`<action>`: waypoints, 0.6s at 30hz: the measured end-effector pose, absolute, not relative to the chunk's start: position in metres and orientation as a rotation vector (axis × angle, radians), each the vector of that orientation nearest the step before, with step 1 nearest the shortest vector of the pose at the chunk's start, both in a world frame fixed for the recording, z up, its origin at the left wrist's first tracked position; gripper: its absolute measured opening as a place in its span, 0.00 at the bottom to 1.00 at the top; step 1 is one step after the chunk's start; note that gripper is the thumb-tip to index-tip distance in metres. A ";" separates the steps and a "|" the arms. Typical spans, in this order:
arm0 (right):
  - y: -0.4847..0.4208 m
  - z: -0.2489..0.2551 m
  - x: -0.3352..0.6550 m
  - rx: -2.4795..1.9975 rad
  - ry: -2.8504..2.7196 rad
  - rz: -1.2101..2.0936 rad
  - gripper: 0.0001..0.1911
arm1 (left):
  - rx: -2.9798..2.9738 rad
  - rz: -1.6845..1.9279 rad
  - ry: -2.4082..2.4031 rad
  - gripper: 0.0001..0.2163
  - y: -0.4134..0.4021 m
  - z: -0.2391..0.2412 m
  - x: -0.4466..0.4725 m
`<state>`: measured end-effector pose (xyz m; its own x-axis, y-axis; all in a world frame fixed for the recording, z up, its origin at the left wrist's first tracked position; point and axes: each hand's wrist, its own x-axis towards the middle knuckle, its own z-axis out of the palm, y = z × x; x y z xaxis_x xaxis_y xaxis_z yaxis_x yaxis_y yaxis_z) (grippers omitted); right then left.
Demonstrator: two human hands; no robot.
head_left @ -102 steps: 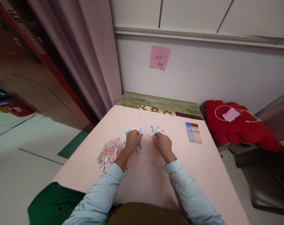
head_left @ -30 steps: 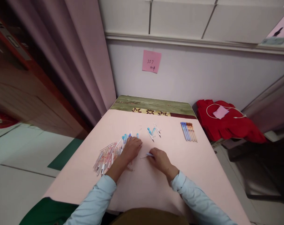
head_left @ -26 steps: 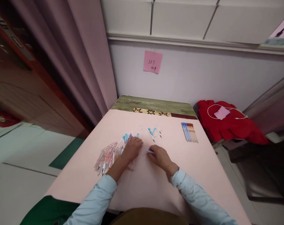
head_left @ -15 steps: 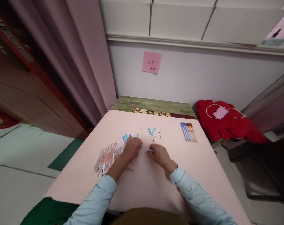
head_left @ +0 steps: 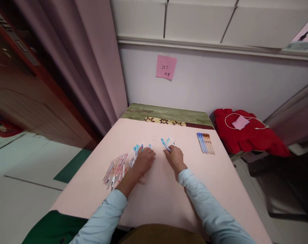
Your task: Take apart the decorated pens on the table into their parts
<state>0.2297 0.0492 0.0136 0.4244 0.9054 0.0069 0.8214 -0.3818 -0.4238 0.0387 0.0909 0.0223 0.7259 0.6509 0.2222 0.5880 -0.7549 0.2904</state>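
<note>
My right hand [head_left: 175, 158] is closed on a lavender pen barrel [head_left: 168, 148], near the thin white refills [head_left: 171, 139] and small light-blue pen parts [head_left: 162, 140] at the table's middle. Curled low over the table, my left hand [head_left: 146, 159] has its fingertips partly hidden; whatever it holds cannot be made out. Just beyond its knuckles lie blue pen parts [head_left: 136, 148], and another small blue piece [head_left: 150, 146] is by its fingers. A loose heap of clear pinkish barrels and white refills [head_left: 115, 169] lies to the left of that hand.
Several pens [head_left: 205, 143], blue and orange-brown, lie in a neat row at the table's right. The pale pink table cover [head_left: 159, 203] stops short of a green wood-patterned strip [head_left: 169, 110]. Beside the table, red cloth [head_left: 227, 135] bears a white cable [head_left: 259, 128] and pink paper [head_left: 240, 122].
My right hand has moved forward with the lavender barrel, up to the refills and light-blue parts. My left hand stays almost where it was.
</note>
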 end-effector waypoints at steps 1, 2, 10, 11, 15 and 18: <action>0.049 0.012 0.228 -2.340 -1.479 0.298 0.12 | 2.723 0.466 0.990 0.09 0.091 0.023 0.039; 0.049 0.011 0.228 -2.355 -1.484 0.279 0.12 | 2.717 0.467 0.987 0.09 0.090 0.023 0.038; 0.040 0.008 0.263 -2.352 -1.328 0.224 0.15 | 2.667 0.490 1.089 0.09 0.088 0.030 0.030; 0.042 0.009 0.268 -2.373 -1.302 0.212 0.15 | 2.661 0.483 1.109 0.09 0.088 0.030 0.030; 0.057 0.014 0.278 -2.470 -1.324 0.214 0.17 | 2.618 0.498 1.211 0.08 0.088 0.035 0.030; 0.069 0.016 0.279 -2.504 -1.366 0.246 0.18 | 2.538 0.574 1.381 0.09 0.091 0.042 0.018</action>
